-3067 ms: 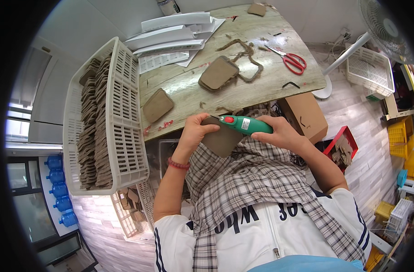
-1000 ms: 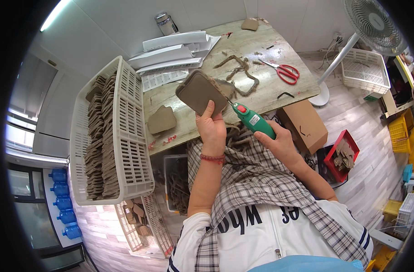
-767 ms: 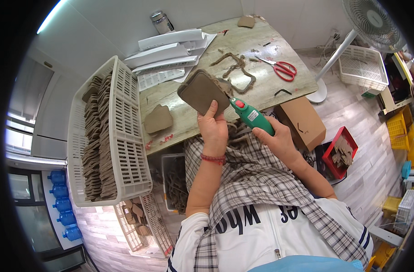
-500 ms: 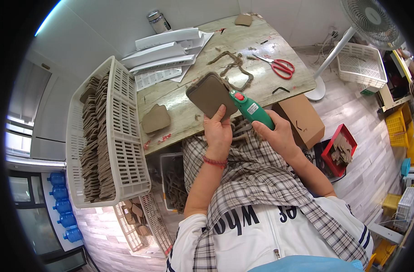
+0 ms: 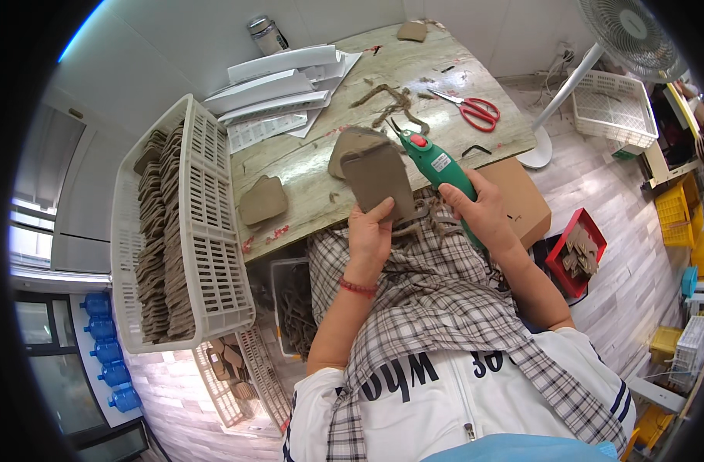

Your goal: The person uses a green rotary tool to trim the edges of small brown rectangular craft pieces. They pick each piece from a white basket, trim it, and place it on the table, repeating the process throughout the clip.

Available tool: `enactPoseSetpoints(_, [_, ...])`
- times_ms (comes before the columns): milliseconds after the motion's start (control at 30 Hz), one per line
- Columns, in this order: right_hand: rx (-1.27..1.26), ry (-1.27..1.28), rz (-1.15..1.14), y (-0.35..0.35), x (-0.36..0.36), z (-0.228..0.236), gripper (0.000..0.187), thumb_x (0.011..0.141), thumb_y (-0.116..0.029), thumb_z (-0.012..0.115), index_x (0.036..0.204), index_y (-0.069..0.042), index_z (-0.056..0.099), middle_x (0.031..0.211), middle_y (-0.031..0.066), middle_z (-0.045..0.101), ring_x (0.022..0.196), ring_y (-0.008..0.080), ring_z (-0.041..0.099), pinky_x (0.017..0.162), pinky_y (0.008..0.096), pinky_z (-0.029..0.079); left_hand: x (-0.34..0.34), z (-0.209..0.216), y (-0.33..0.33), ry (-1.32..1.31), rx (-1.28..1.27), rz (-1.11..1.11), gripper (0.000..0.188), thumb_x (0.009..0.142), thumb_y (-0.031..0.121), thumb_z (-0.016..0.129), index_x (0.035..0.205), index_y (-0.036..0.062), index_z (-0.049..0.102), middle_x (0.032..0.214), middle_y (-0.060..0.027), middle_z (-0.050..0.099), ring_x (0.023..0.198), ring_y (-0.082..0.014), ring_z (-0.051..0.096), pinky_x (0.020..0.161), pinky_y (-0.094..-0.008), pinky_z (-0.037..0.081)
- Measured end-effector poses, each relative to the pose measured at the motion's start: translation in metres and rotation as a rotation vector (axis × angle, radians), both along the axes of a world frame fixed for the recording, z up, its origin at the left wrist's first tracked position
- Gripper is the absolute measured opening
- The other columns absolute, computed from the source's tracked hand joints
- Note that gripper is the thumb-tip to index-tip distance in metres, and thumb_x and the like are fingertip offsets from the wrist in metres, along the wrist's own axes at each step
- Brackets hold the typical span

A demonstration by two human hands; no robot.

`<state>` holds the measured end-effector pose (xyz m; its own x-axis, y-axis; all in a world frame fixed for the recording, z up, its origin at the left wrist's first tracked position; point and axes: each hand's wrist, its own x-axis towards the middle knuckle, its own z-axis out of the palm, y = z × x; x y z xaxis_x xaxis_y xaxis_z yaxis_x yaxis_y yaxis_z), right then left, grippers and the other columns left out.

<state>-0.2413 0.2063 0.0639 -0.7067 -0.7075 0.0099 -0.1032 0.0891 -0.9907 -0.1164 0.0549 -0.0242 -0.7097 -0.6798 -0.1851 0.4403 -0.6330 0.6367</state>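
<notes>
The left hand [image 5: 370, 242] has its fingers pinching the brown pad [image 5: 380, 183] over the near edge of the worktop [image 5: 310, 173], the right hand's [image 5: 487, 217] grip the green tool [image 5: 438, 163], so best hold both snugly, thumb clear of its tips.

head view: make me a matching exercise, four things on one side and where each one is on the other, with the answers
Things
1. brown pad
2. green cutter
3. scissors
4. fan

Places
A. lying on the table
B. in the left hand
C. standing on the floor
D. in the right hand

Pairs: 1-B, 2-D, 3-A, 4-C
</notes>
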Motion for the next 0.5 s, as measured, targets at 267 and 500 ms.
enactPoseSetpoints(267, [0.138, 0.243, 0.078, 0.021, 0.030, -0.030, 0.038, 0.087, -0.025, 0.071, 0.112, 0.001, 0.060, 0.075, 0.0022, 0.062, 0.065, 0.0051, 0.055, 0.059, 0.0223, 0.045, -0.007, 0.013, -0.014, 0.131, 0.088, 0.252, 0.036, 0.087, -0.006, 0.060, 0.121, 0.0034, 0.054, 0.118, -0.0087, 0.061, 0.108, -0.0240, 0.060, 0.096, -0.0384, 0.050])
enactPoseSetpoints(500, [0.139, 0.220, 0.052, 0.014, 0.032, -0.021, 0.041, 0.084, -0.027, 0.073, 0.112, 0.000, 0.061, 0.080, 0.0107, 0.067, 0.071, 0.0152, 0.064, 0.065, 0.0293, 0.050, -0.010, 0.009, -0.008, 0.126, 0.103, 0.228, 0.039, 0.087, -0.007, 0.060, 0.122, 0.0046, 0.052, 0.117, -0.0084, 0.061, 0.105, -0.0235, 0.061, 0.093, -0.0366, 0.053])
